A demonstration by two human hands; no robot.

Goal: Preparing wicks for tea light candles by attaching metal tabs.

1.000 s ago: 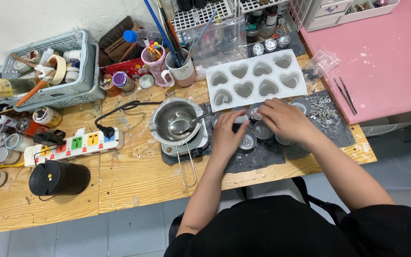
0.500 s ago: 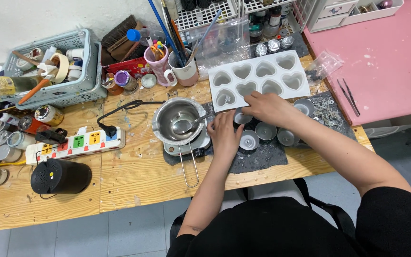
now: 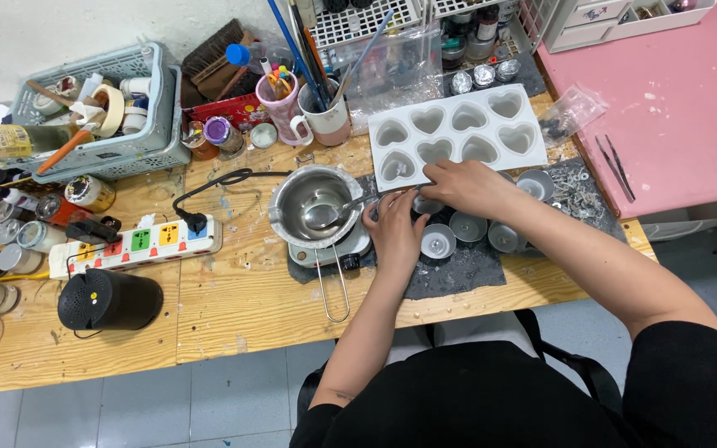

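Head view: at frame centre, the left hand [image 3: 397, 230] and right hand [image 3: 466, 187] meet over a small metal cup [image 3: 426, 205] on the dark mat [image 3: 458, 270], just below the white heart mould [image 3: 458, 137]. Their fingers curl narrow around it; the actual grip is hidden. Since half a second ago the left hand has edged up toward the right. The steel pot [image 3: 315, 206] sits left on the counter [image 3: 234, 290].

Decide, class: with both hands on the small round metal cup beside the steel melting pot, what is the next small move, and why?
Probably steady the small round metal cup upright on the dark grey mat. The left hand and right hand meet over it, next to the steel melting pot holding a spoon. Similar cups already stand upright nearby. Whether the fingers actually grip it is hidden.
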